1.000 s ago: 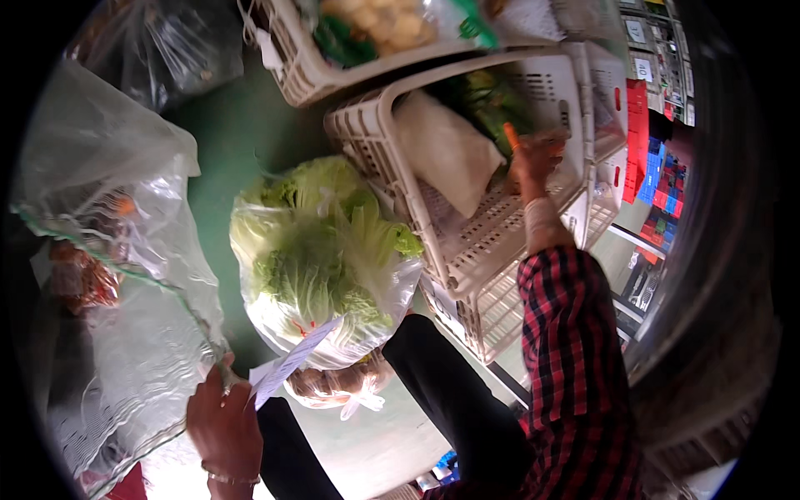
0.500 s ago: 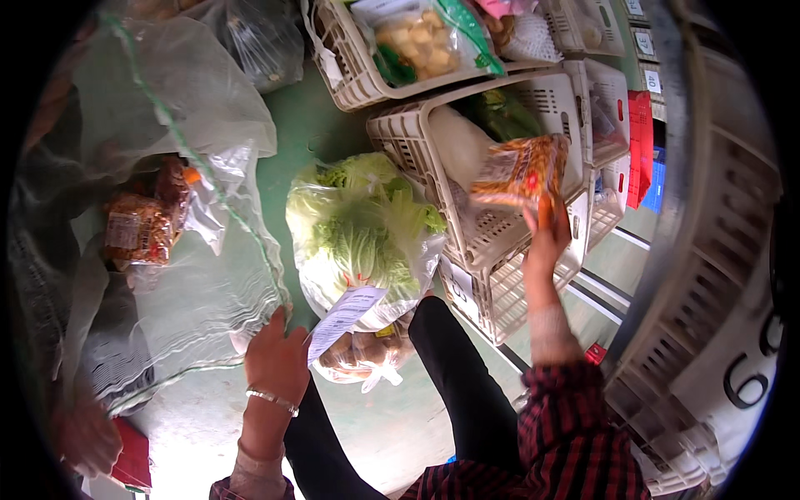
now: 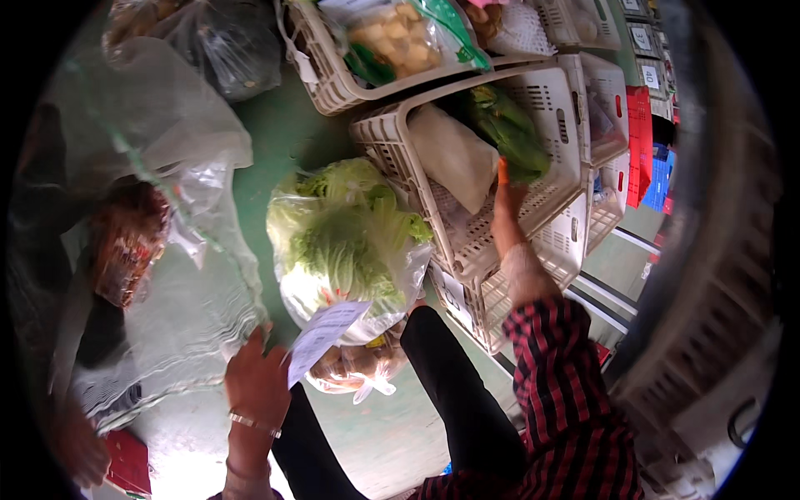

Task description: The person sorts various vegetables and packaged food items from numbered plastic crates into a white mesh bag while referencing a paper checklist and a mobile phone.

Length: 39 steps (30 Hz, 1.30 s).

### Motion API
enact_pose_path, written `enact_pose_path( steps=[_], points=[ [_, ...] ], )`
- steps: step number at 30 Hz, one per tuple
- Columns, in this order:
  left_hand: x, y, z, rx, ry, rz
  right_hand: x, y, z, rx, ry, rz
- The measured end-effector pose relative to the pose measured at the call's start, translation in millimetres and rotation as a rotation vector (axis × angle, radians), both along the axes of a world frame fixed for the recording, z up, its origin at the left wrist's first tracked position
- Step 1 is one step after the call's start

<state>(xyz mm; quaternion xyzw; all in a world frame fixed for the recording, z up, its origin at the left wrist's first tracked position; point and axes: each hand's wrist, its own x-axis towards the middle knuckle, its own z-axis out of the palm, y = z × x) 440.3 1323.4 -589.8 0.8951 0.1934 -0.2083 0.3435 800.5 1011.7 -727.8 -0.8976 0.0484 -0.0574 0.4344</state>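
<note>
My left hand (image 3: 257, 379) is closed on a printed paper slip (image 3: 327, 335) and the edge of a translucent mesh sack (image 3: 204, 321). Inside the sack lies a reddish-brown food packet (image 3: 129, 250), blurred. My right hand (image 3: 510, 204) reaches into a beige plastic crate (image 3: 542, 100), its index finger stretched out with an orange tip; the other fingers are partly hidden. Beside that hand in the crate are a full white bag (image 3: 454, 154) and bagged green vegetables (image 3: 510, 129). A clear bag of leafy lettuce (image 3: 346, 237) stands between my hands.
A bag of round brown items (image 3: 354, 367) sits below the lettuce. Another crate (image 3: 333, 92) holds bagged pale chunks. At the lower left is another person's hand (image 3: 79, 446) near a red box (image 3: 129, 462). A dark plastic bag (image 3: 229, 50) lies beyond the sack.
The orange food packet has left my right hand, which is now lower in the crate beside the white bag. The packets in the sack look shifted. My left hand keeps the slip.
</note>
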Motion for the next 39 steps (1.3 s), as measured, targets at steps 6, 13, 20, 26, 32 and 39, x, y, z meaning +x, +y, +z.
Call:
enact_pose_path(
  steps=[6,13,20,26,32,39],
  points=[
    [-8,6,-18,0.065,0.000,0.062,98,23,-39,-1.117,-0.359,0.529],
    [3,-4,-23,0.064,0.032,0.113,94,8,-37,-1.216,-0.138,0.573],
    [-33,9,-18,0.035,0.046,0.114,64,21,39,-1.200,-0.125,0.451],
    [-56,19,-25,0.031,0.158,0.056,-13,57,96,-1.224,-0.141,0.299],
    [-77,20,-30,0.098,0.123,0.022,-111,77,158,-0.573,-0.202,0.353],
    [-78,20,-17,0.147,0.194,-0.073,-217,149,336,0.042,0.259,0.252]
  ],
)
